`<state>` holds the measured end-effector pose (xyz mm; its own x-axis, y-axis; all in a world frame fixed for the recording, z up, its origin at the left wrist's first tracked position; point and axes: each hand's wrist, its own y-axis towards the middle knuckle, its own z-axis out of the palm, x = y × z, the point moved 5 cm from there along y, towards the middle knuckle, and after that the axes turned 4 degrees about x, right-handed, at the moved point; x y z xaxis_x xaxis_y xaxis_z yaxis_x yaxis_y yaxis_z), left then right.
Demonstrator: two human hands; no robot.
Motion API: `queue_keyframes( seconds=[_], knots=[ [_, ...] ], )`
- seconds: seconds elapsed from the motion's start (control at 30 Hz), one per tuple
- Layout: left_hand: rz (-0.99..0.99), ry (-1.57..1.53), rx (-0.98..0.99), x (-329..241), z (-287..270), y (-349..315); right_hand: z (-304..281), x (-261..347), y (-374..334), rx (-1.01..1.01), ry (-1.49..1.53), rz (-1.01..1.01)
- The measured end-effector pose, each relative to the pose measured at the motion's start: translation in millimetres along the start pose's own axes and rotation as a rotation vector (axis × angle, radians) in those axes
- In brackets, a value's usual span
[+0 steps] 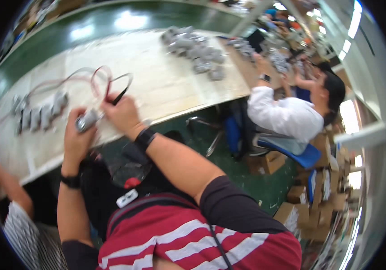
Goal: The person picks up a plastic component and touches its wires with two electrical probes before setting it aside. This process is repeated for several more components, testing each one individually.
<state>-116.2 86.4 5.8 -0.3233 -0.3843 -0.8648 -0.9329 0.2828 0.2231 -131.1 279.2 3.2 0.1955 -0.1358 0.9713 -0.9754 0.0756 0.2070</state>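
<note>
Upright in my left hand [78, 135], fingers wrapped round it, is a small silver-grey cylindrical part [85, 121]. Close beside it, my right hand [123, 114] is closed on a pair of test probes, the black probe [120, 96] standing out above the fingers. From the probes a red lead [95, 83] and a dark lead [131, 81] loop over the white tabletop [134, 58]. The probe tips are blurred, and I cannot tell whether they touch the part. To the left lies a row of similar grey cylindrical parts [40, 116].
A heap of grey parts [193, 49] lies at the table's far right. A co-worker in a white top [283, 112] sits to the right at a brown table with more parts. Another person's arm [8, 180] is at the left edge. Cardboard boxes [310, 211] stand on the right.
</note>
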Motion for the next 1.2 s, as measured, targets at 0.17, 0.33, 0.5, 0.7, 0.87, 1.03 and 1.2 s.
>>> queue_keyframes(
  seconds=[0.17,0.33,0.5,0.7,0.87,1.03,1.2],
  knots=[
    [0.088,-0.037,-0.065,-2,6,2,-6,1,-2,-0.023,0.02,0.012],
    [0.013,-0.449,-0.093,7,5,0,-1,9,-1,0.01,0.085,0.066],
    [0.063,-0.5,-0.13,14,2,1,-3,4,-1,-0.01,0.095,0.048],
    [0.083,-0.532,-0.155,19,-1,-4,-1,-3,-2,-0.025,0.027,-0.019],
    [0.131,-0.307,-0.182,9,15,14,-10,-46,23,-0.143,-0.588,-0.445],
    [-0.025,-0.056,-0.232,15,-10,4,-13,-4,13,0.038,0.148,0.089],
    [0.488,0.722,-0.298,15,-33,25,-4,-23,20,0.13,-0.354,-0.236]
  ],
)
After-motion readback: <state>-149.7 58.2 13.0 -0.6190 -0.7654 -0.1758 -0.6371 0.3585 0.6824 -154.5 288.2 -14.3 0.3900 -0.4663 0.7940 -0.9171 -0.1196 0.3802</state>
